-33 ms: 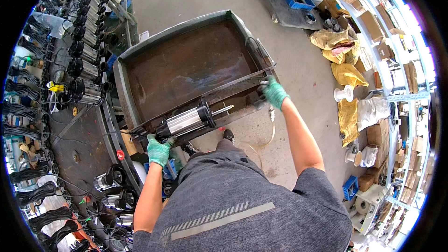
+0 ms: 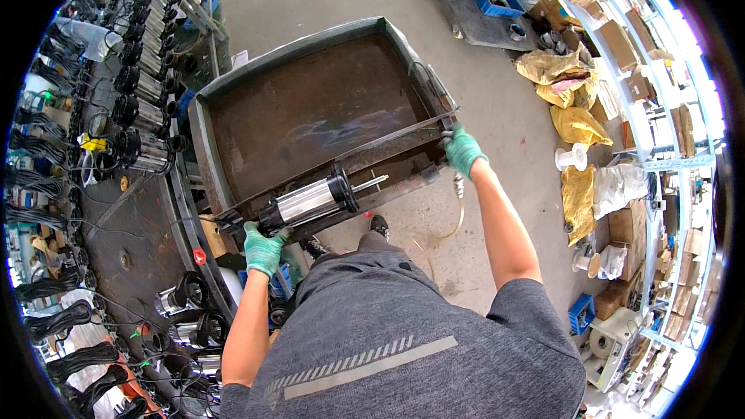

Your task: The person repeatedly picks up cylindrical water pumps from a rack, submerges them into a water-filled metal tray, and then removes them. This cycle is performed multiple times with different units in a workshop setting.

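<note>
A shiny steel cylindrical motor (image 2: 304, 202) with black end caps lies tilted across the front edge of a large metal tub (image 2: 203, 140). Its thin shaft (image 2: 371, 183) points right. My left hand (image 2: 265, 250), in a green glove, is closed on the motor's black lower-left end. At the tub's right front corner, my gloved right hand (image 2: 464, 150) has its fingers wrapped round a hose-fed hand tool, mostly hidden by the glove. From under that hand hangs a pale hose (image 2: 458, 213) with a spring-like fitting. The right hand is apart from the shaft.
To the left, a workbench (image 2: 116, 252) carries rows of similar motors (image 2: 143, 151) and bundled black cables (image 2: 58, 322). Shelving (image 2: 679, 163) with boxes lines the right side, fronted by yellow sacks (image 2: 578, 124) and a white spool (image 2: 571, 157). A dark cart (image 2: 466, 19) stands at the back right.
My right hand has shifted a little to the right, away from the shaft, and the hose has swung right with it. The left hand and the motor stay in place.
</note>
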A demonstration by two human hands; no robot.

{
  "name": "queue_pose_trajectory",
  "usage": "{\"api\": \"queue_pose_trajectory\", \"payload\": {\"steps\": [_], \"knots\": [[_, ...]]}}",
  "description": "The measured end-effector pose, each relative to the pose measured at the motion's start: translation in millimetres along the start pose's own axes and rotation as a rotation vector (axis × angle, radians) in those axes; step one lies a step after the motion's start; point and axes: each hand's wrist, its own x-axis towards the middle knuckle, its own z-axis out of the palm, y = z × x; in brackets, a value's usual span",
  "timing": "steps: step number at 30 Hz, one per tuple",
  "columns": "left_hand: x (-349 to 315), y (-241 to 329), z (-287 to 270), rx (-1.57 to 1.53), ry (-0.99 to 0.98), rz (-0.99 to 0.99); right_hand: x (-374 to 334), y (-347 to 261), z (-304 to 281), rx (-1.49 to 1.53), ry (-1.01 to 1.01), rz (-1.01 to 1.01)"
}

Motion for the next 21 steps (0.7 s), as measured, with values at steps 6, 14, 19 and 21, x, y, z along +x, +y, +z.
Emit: {"api": "queue_pose_trajectory", "payload": {"steps": [6, 14, 19, 21], "knots": [[5, -16, 9, 0.016, 0.042, 0.037, 48, -17, -30, -0.584, -0.106, 0.229], [-7, 24, -7, 0.020, 0.000, -0.043, 55, -3, -36, -0.309, 0.094, 0.131], [-13, 16, -18, 0.048, -0.074, -0.068, -1, -96, -7, 0.056, 0.099, 0.082], [-10, 8, -29, 0.206, -0.028, 0.066, -29, -124, 21, 0.057, 0.187, -0.302]]}}
